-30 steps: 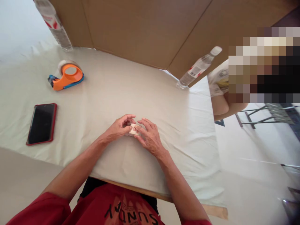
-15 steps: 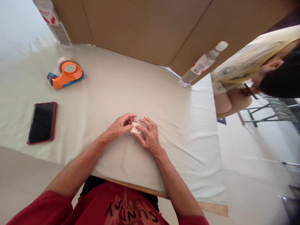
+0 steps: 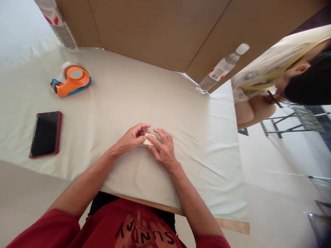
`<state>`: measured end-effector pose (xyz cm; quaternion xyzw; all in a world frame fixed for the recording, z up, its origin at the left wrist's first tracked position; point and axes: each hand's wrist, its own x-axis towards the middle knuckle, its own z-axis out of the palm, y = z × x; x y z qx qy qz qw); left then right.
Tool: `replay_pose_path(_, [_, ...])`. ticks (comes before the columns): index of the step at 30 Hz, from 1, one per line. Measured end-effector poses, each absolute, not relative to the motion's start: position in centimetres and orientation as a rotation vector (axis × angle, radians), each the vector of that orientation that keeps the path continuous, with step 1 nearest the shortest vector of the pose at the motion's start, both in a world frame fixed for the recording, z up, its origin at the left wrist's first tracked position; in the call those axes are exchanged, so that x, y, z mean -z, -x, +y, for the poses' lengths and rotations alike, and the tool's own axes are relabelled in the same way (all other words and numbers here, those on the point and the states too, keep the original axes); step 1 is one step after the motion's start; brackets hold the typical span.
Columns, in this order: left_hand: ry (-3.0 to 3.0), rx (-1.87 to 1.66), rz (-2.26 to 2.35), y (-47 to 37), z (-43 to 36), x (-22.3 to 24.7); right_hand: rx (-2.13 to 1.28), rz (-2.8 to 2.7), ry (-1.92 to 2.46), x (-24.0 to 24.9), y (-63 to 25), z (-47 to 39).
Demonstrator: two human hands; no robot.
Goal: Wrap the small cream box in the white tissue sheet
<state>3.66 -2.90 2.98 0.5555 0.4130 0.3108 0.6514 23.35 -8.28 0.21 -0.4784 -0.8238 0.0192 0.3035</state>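
Observation:
A small, flat white packet or box (image 3: 149,141) with reddish marks lies on the cloth between my hands; its exact kind is too small to make out. My left hand (image 3: 133,137) grips its left end, the thumb on top and the other fingers curled at the far side. From the right, my right hand (image 3: 164,147) rests on it, the index finger pressing its top and the thumb at the near edge. The fingers cover parts of the packet.
On the pale tablecloth (image 3: 116,93) are a phone (image 3: 46,133) in a red case and an orange tape dispenser (image 3: 74,80). Two water bottles (image 3: 219,71) stand against a brown cardboard panel (image 3: 155,34). Beyond the right edge sits another person (image 3: 274,82) near a folding stool (image 3: 300,119).
My right index finger has shifted a little left over the packet's top, covering more of its red marks. My left hand keeps its hold. The whole view has shifted slightly.

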Motion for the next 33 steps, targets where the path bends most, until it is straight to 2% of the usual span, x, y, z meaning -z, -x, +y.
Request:
replay_pose_path(10, [-1.278, -0.752, 0.91, -3.1, -2.7, -2.9, -0.227, -1.825, 1.222, 0.0, -24.1, -8.4])
replay_pose_path(15, [-1.305, -0.882, 0.897, -2.4, -2.4, -3.2, -0.256, -1.854, 1.246, 0.0, -24.2, -8.2])
replay_pose_path(26, [-1.541, -0.677, 0.992, -2.7, -2.7, -3.1, -0.058, -2.166, 1.24, -0.3, -23.4, -8.1])
replay_pose_path(33, [-1.517, -0.674, 0.984, -2.5, -2.5, -2.6, -0.261, -1.889, 1.276, -0.2, -23.8, -8.4])
